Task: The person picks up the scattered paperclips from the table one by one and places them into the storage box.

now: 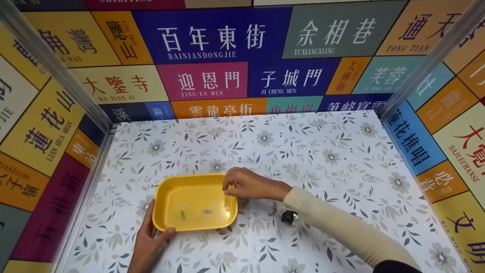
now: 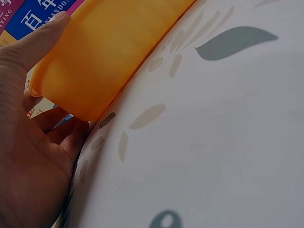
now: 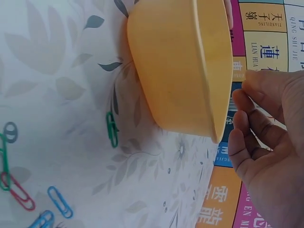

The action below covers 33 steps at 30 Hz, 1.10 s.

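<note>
A shallow yellow plastic tray sits on the patterned tabletop. My left hand holds its near left corner, thumb on the front rim and fingers along the left side; the left wrist view shows this hand around the tray's end. Inside the tray lie a green paper clip and a purplish paper clip. Over the right rim is my right hand. In the right wrist view, this hand has loosely bent fingers beside the tray's rim, with nothing visible between them.
Right of the tray, loose paper clips lie on the table: a green clip, a red clip, a blue clip and others. A small black device shows by the right sleeve. Panels with Chinese lettering enclose the table's back and sides.
</note>
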Available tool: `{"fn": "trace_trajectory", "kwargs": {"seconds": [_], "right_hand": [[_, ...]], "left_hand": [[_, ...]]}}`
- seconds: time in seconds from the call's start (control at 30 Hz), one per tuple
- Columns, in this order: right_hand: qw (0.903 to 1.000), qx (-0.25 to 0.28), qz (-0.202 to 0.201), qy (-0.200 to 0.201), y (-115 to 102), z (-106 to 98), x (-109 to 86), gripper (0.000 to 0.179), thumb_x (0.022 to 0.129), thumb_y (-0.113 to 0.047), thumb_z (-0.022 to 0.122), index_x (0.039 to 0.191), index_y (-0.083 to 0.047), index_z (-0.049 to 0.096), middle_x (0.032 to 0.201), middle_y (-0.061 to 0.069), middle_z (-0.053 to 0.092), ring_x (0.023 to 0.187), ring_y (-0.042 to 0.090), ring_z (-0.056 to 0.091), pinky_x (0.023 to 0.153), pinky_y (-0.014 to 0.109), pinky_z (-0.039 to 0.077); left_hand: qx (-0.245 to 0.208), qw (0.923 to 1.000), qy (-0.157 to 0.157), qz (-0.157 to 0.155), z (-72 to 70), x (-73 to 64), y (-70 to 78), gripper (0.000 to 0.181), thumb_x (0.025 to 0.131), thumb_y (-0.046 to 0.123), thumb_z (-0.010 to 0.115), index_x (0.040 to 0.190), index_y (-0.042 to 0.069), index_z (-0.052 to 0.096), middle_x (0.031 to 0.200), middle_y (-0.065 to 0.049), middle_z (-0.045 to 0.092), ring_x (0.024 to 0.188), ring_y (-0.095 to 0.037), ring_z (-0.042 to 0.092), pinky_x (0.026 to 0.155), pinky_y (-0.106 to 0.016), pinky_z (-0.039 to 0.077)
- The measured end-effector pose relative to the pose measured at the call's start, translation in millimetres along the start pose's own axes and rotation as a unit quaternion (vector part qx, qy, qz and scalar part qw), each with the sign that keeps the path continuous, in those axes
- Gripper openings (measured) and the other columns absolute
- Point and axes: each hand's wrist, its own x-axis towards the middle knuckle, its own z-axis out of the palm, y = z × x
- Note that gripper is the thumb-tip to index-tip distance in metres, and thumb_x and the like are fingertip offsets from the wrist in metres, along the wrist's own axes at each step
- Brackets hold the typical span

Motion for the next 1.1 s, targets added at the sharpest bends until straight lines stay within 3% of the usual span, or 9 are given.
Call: {"fn": "trace_trajectory", "kwargs": {"seconds": [0.23,0.57,0.73,1.1], "right_hand": [[0.9984,0.024,-0.011,0.05,9,2,-16.5,0.009,0.102,-0.008,0.078,0.108,-0.006,0.082,0.106,0.007,0.076,0.097,0.026,0.07,0.086,0.049,0.064],[0.9945,0.045,-0.022,0.092,23,8,-35.3,0.014,0.101,-0.008,0.081,0.113,-0.002,0.082,0.108,0.009,0.078,0.096,0.024,0.07,0.084,0.042,0.063],[0.9911,0.057,-0.02,0.118,32,16,-44.1,0.012,0.101,-0.009,0.082,0.111,-0.004,0.083,0.105,0.005,0.078,0.096,0.029,0.07,0.082,0.047,0.062],[0.9908,0.007,-0.011,0.135,53,26,-60.7,0.007,0.094,-0.005,0.085,0.101,-0.005,0.082,0.106,0.008,0.074,0.106,0.025,0.063,0.093,0.037,0.055]], "left_hand": [[-0.007,0.9999,0.001,0.009,1.0,-0.2,1.1,0.117,0.094,0.034,0.091,0.176,0.044,0.009,0.182,0.019,0.007,0.169,-0.012,0.009,0.137,-0.035,0.016],[0.003,1.0,0.005,-0.006,0.7,-0.8,1.5,0.12,0.091,0.039,0.093,0.176,0.046,0.009,0.181,0.022,0.005,0.169,-0.012,0.007,0.138,-0.039,0.014],[-0.001,1.0,0.004,-0.003,-0.1,-0.2,-1.4,0.12,0.091,0.037,0.093,0.176,0.046,0.009,0.181,0.022,0.005,0.169,-0.014,0.006,0.139,-0.042,0.013],[-0.024,0.9984,0.004,0.05,-0.2,-3.2,-6.0,0.113,0.095,0.019,0.09,0.177,0.039,0.015,0.183,0.015,0.011,0.169,-0.014,0.012,0.126,-0.009,0.022]]}}
